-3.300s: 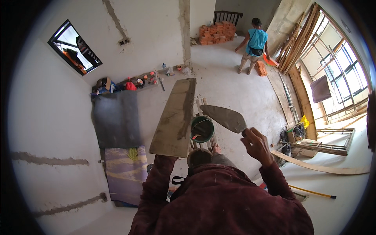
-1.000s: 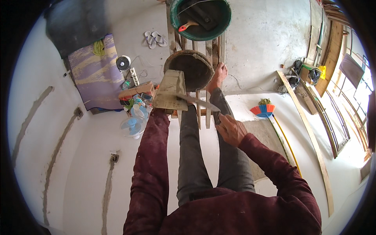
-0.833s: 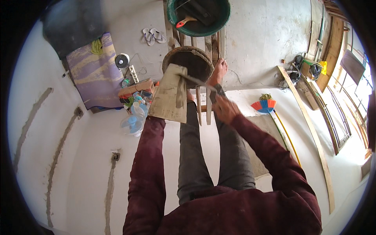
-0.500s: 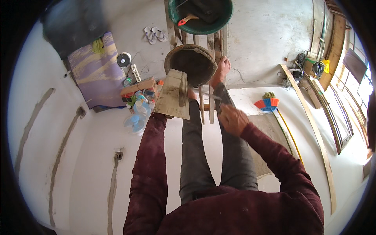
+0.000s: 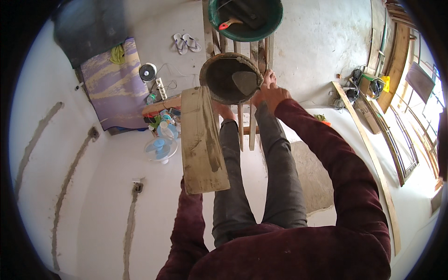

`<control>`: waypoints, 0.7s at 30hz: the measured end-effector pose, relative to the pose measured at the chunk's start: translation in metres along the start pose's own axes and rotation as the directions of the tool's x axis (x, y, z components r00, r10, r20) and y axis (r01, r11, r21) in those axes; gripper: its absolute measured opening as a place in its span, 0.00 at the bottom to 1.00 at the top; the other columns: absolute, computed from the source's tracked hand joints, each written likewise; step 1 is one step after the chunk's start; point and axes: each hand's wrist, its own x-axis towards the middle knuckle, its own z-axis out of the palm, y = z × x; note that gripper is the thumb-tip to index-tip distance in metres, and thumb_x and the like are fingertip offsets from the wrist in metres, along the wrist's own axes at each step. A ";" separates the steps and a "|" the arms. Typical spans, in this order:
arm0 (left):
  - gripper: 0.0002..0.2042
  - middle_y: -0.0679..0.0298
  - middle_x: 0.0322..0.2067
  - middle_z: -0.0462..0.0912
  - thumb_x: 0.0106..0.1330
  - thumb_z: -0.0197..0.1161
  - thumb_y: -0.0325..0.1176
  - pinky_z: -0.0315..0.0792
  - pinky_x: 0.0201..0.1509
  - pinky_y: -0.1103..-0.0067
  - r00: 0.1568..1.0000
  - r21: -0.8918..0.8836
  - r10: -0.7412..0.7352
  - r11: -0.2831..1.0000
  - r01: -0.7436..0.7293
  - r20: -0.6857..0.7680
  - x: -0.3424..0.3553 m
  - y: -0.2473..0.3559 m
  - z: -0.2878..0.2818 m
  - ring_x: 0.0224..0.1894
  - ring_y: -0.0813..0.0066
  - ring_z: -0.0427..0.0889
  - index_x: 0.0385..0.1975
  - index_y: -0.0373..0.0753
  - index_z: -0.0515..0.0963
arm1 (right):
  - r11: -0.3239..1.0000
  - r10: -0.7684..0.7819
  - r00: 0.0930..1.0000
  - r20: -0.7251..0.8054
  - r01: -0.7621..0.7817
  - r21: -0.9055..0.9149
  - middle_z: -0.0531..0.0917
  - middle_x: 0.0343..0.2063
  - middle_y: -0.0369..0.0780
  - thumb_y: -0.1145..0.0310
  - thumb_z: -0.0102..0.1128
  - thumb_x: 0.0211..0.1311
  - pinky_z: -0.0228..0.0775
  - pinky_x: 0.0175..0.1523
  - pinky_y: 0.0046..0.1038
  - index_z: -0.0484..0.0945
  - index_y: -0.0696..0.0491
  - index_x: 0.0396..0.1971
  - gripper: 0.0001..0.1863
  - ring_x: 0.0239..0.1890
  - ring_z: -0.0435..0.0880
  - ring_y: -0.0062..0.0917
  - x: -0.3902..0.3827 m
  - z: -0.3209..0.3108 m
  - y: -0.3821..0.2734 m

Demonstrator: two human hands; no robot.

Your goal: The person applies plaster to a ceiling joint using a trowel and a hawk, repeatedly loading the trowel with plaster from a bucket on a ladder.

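Observation:
In my right hand (image 5: 274, 94) is a trowel, fingers closed at the rim of a round mortar bucket (image 5: 204, 77). The pointed trowel blade (image 5: 246, 84) lies inside the bucket, over dark, wet-looking mix. A long, mortar-stained wooden hawk board (image 5: 201, 149) is held up on my left side. It hides my left hand, whose sleeve runs up beneath it. Beyond the bucket stands a green basin (image 5: 279, 23) with an orange-handled brush (image 5: 229, 23) and a dark flat tool in it.
Bucket and basin sit on a wooden plank scaffold (image 5: 252, 133), where my bare feet also rest. Below left are a white fan (image 5: 161, 149) and assorted items; a purple mat (image 5: 114, 88) and flip-flops (image 5: 186, 43) lie farther off. A long plank (image 5: 368, 163) leans at right.
My right hand has reached forward to the bucket, bringing the trowel blade inside it. The board has swung nearer me and shows more of its face. The view has shifted slightly.

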 end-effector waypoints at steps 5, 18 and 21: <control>0.25 0.57 0.61 0.68 0.72 0.52 0.40 0.70 0.63 0.68 1.000 -0.130 -0.013 0.991 0.015 0.017 -0.017 -0.048 0.003 0.62 0.61 0.70 0.66 0.40 0.57 | 0.935 0.031 0.999 0.013 -0.024 -0.353 0.80 0.41 0.43 0.66 0.59 0.54 0.77 0.40 0.44 0.79 0.50 0.40 0.12 0.42 0.83 0.40 0.054 0.004 -0.022; 0.22 0.60 0.58 0.71 0.70 0.56 0.35 0.75 0.60 0.64 0.971 -0.363 0.163 0.906 -0.218 -0.177 -0.025 -0.054 0.048 0.60 0.63 0.73 0.62 0.43 0.63 | 0.969 0.123 0.989 -0.085 -0.139 -0.204 0.74 0.48 0.47 0.66 0.56 0.59 0.60 0.58 0.49 0.79 0.48 0.43 0.12 0.58 0.67 0.48 0.075 0.053 -0.046; 0.21 0.59 0.57 0.73 0.71 0.53 0.39 0.76 0.58 0.64 0.978 -0.617 -0.011 0.777 -0.124 -0.210 -0.026 -0.052 0.041 0.57 0.63 0.75 0.61 0.41 0.64 | 0.986 0.158 0.987 0.020 -0.156 -0.064 0.65 0.58 0.52 0.64 0.60 0.54 0.55 0.66 0.48 0.79 0.49 0.44 0.16 0.64 0.60 0.56 0.055 0.044 -0.046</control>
